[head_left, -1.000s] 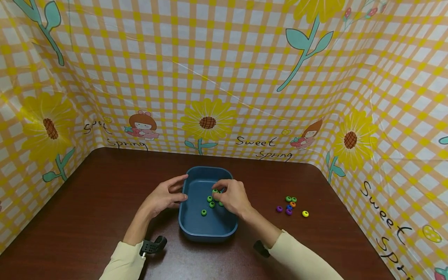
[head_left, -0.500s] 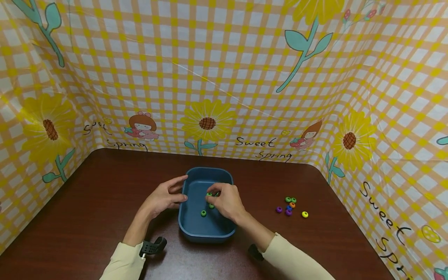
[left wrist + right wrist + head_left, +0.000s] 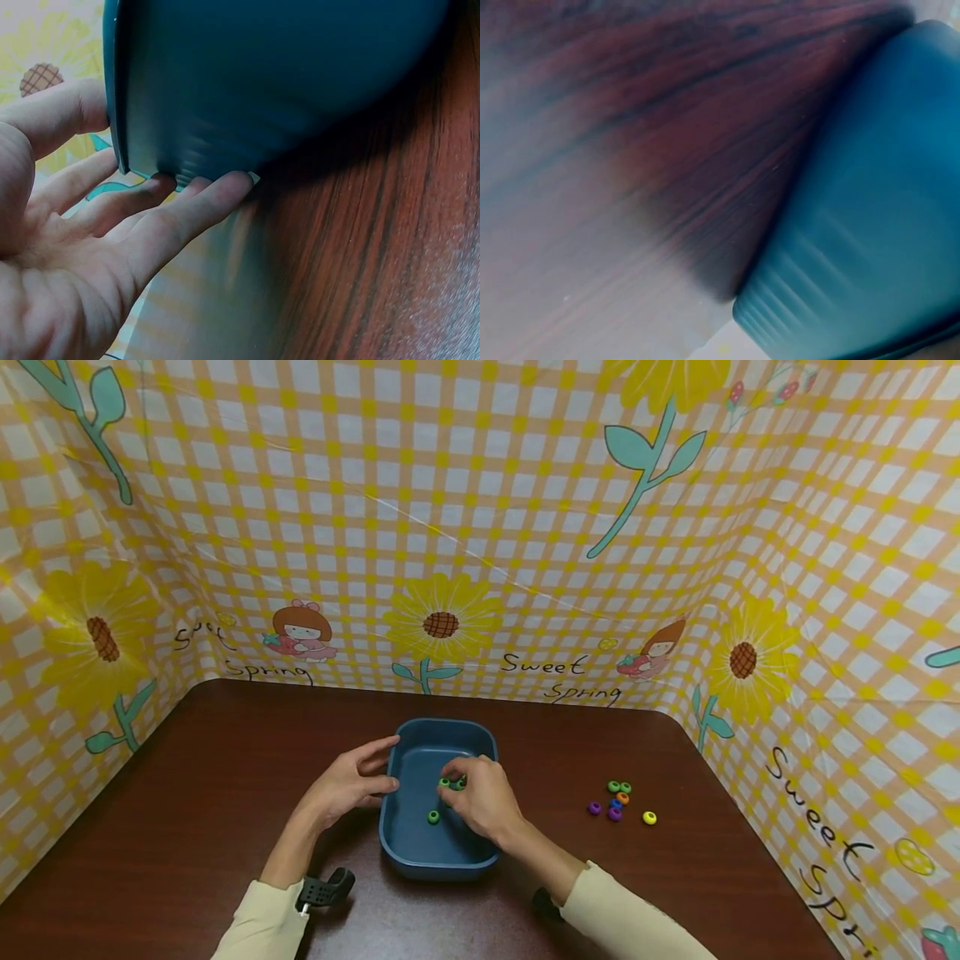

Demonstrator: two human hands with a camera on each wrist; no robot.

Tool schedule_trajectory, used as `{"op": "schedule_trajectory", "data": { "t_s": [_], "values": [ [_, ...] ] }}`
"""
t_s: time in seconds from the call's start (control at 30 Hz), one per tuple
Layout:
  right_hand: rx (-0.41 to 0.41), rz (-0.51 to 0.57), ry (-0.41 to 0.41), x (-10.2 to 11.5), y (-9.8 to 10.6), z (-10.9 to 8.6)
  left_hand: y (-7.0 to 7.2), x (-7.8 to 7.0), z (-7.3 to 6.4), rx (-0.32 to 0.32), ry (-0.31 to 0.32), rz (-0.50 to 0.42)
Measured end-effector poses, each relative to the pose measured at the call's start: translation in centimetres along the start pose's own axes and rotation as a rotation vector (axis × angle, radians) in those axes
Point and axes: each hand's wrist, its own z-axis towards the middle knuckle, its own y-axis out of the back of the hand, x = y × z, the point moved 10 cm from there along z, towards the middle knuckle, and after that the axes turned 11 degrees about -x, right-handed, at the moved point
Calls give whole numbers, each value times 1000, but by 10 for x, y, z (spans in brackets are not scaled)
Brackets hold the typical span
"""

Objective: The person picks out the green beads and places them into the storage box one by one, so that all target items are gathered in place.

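Note:
A blue plastic bin (image 3: pixel 442 865) stands on the table with several green beads inside. One green bead (image 3: pixel 433 817) lies apart toward the near end of its floor. My right hand (image 3: pixel 483 797) reaches over the bin's right wall and pinches a green bead (image 3: pixel 444 783) between thumb and index finger, close to the bin floor. More green beads show beneath its fingers, partly hidden. My left hand (image 3: pixel 345 787) is at the bin's left side, fingers spread and fairly straight. In the left wrist view, its fingertips (image 3: pixel 232 184) touch the outside wall and rim.
On the dark wood table (image 3: pixel 547 752) to the right lies a loose group of beads: green ones (image 3: pixel 614 787), an orange bead (image 3: pixel 622 798), a blue bead (image 3: pixel 617 804), purple ones (image 3: pixel 615 814) and a yellow bead (image 3: pixel 649 818). A checked cloth (image 3: pixel 465 510) walls the back and sides.
My right hand has moved left and slightly nearer within the bin, to the green bead now between its fingertips. My left hand has stayed at the bin's side.

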Motion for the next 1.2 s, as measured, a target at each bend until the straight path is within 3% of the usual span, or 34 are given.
{"op": "schedule_trajectory", "data": {
  "t_s": [0.9, 1.2],
  "values": [
    [27, 28, 77, 9, -1, -4, 0, 0, -1, 1, 7, -12],
    [37, 21, 59, 7, -1, -3, -1, -3, -1, 16, -7, -8]
  ]
}}
